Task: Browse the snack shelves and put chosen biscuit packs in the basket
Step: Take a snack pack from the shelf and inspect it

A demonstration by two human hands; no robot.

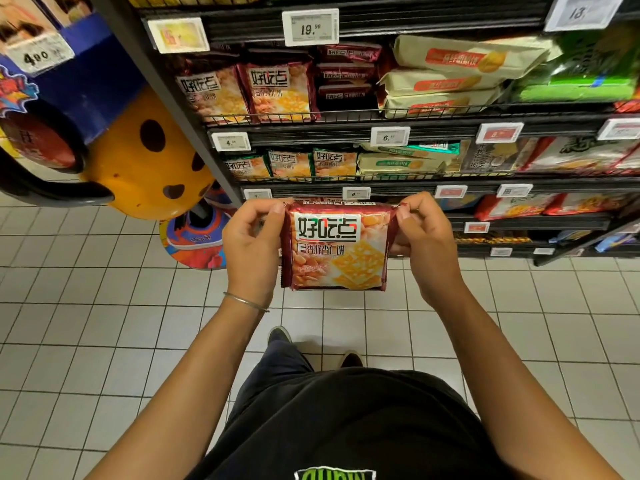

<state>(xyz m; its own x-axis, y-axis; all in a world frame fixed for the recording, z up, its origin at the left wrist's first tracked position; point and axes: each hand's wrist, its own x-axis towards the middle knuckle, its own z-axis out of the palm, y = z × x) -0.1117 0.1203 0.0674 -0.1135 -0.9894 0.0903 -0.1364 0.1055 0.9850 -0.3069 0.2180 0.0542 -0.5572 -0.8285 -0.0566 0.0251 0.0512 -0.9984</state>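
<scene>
Head view: holds a flat, square biscuit pack [337, 249] up in front of the black wire-fronted shelves [381, 116], over the pale square floor tiles [104, 306], printed face toward the camera. Glossy dark-red film, crimped side seams, cracker-and-nut print. With the left hand [251, 244], pinches the upper left seam between thumb and forefinger, other fingers curled inward. With the right hand [424, 237], pinches the upper right seam likewise, other fingers curled behind the edge. Thin metal bangle [246, 302] round the left wrist. On an upper shelf, matching packs [280, 91] standing upright; white rectangular price tags [310, 27] clipped to the rails.
</scene>
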